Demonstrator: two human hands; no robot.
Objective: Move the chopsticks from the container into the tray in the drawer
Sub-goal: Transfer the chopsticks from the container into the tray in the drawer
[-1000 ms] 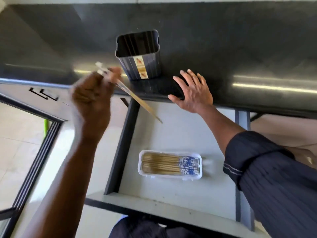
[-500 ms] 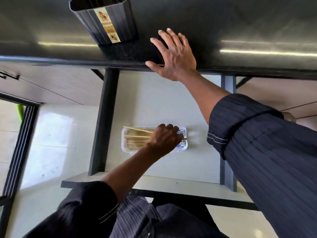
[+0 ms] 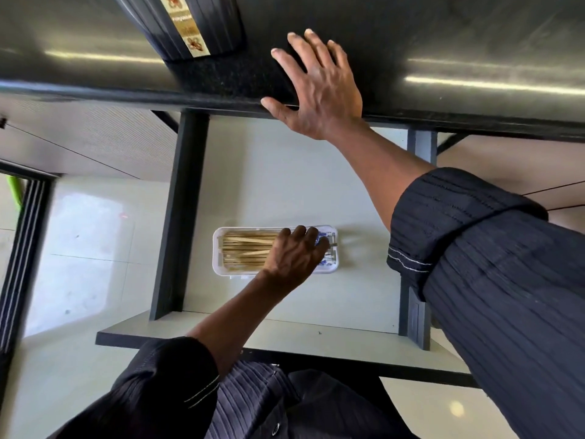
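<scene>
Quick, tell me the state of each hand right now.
Left hand: fingers curled over the chopsticks in the tray; whether it grips them cannot be told.
Right hand: open, flat on the countertop.

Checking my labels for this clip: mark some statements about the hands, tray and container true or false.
1. The right hand lies flat on the dark countertop. True.
2. The left hand is over the chopsticks in the white tray. True.
3. The tray sits on the countertop. False: it lies in the open drawer.
4. The ribbed container stands on the countertop. True.
5. The right hand grips the container. False: they are apart.
</scene>
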